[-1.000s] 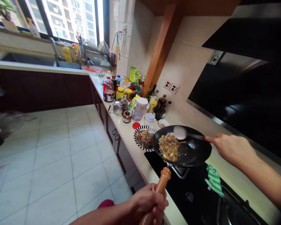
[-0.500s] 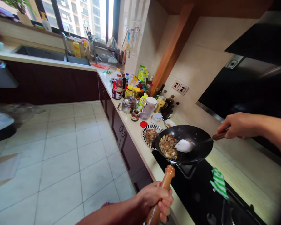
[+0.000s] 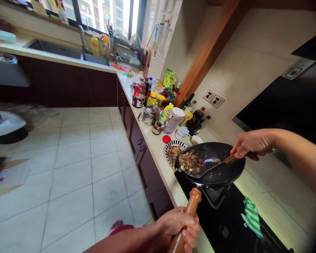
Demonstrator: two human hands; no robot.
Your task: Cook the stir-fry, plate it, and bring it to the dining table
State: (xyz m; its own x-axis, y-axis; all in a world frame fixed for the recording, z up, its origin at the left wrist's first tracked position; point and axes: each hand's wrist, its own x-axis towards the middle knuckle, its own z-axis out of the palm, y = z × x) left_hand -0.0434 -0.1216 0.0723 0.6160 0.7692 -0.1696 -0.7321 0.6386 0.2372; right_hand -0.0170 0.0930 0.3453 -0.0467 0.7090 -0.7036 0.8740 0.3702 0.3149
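Note:
My left hand (image 3: 183,226) is wrapped round the wooden handle of a black wok (image 3: 226,175), which is held tilted toward a plate over the stove's near end. In my right hand (image 3: 244,146) is the wooden handle of a spatula (image 3: 213,167). Its metal blade is in the wok, against a heap of cooked meat and vegetables (image 3: 191,161) by the left rim. A plate with a black-and-white striped rim (image 3: 168,159) lies under that rim, partly hidden by the wok, and bears more of the same food.
A black gas hob (image 3: 213,225) lies below the wok, with a green-striped cloth (image 3: 252,218) on it. Beyond the plate stand a red lid (image 3: 166,139), a small jar (image 3: 157,128), a plastic pitcher (image 3: 175,120), a steel pot (image 3: 150,116) and several bottles. The sink (image 3: 58,49) is far left.
My right hand has moved left and the spatula blade has turned and gone down to the food. The food is heaped closer to the wok's left rim. The view has shifted slightly.

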